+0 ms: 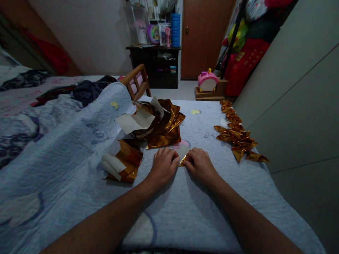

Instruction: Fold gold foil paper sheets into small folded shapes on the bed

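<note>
Between my hands lies a small sheet of gold foil paper (pixel 183 151), its pale back facing up and its near edge folded over to show gold. My left hand (pixel 164 163) pinches the left side of the sheet, fingers curled. On the right side, my right hand (pixel 199 163) grips the folded edge between thumb and fingers. Beyond my left hand sits a fanned stack of gold foil sheets (pixel 164 135) with white backs. A smaller curled bundle of foil sheets (pixel 129 160) rests to the left. Folded gold foil pieces (pixel 234 135) lie in a row at the right.
A light blue quilted cover (pixel 169 218) lies under everything and rises at the left. Clothes (pixel 88 91) are heaped further left. A wooden rail (pixel 136 83) stands at the far edge. Pale cabinet panels (pixel 299 106) border the right side. A pink toy (pixel 208 82) sits beyond.
</note>
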`<state>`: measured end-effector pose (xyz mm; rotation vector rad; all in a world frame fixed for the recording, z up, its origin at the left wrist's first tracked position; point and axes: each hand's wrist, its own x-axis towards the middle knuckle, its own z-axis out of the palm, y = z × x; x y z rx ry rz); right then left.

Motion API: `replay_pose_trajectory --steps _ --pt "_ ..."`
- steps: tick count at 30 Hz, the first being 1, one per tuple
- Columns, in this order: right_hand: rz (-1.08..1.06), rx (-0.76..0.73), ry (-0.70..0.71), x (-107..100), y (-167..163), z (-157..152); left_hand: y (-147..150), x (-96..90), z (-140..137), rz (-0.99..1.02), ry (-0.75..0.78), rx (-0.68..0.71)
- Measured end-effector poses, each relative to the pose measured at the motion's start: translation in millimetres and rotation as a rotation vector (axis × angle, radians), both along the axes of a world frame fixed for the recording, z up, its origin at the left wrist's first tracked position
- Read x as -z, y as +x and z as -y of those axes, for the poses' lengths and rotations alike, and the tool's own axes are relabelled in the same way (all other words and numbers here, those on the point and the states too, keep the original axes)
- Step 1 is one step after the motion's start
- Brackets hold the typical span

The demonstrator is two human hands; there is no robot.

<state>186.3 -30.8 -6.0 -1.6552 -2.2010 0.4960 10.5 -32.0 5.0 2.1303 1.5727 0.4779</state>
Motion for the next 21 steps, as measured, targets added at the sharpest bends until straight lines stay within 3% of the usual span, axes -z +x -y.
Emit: replay_pose_trajectory --steps 10,21 --pt "-0.006 0.0 0.015 1.2 0.5 0.0 4.4 7.1 1.6 -0.12 0.062 -0.031" --pt "-0.022 0.003 0.029 1.6 0.8 0.8 3.3 7.8 2.6 -0.082 0.081 -0.007"
